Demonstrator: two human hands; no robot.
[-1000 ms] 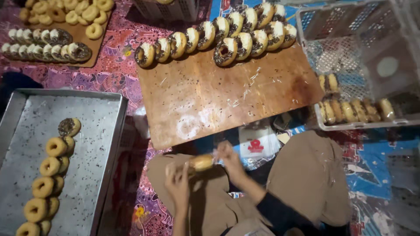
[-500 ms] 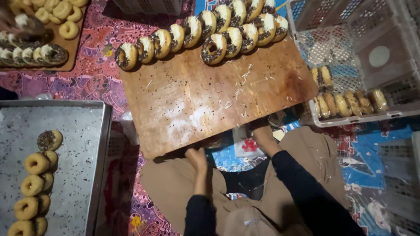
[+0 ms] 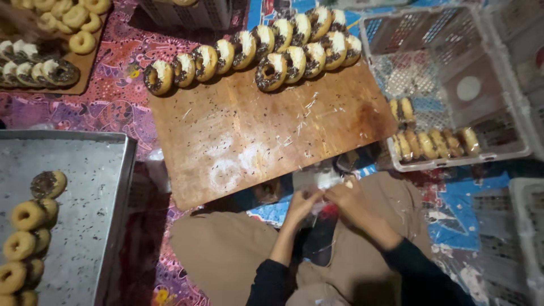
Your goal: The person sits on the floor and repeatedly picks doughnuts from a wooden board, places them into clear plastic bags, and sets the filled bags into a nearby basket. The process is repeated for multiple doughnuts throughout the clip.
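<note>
Head view: left hand [image 3: 298,205] and right hand [image 3: 347,195] meet over the lap, fingers pinched on a thin clear plastic wrapper [image 3: 320,182] (contents unclear). Topped doughnuts [image 3: 272,72] line the wooden board [image 3: 266,136]; some are already packed in the white crate [image 3: 453,85], while plain doughnuts [image 3: 25,215] wait on the metal tray [image 3: 85,187].

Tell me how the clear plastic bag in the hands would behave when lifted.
The plastic bag looks thin and crinkled, so it would likely flop and sag. It seems see-through and slight, so probably very light. Both the left hand and right hand pinch it, which hints it may be slippery to open.
</note>
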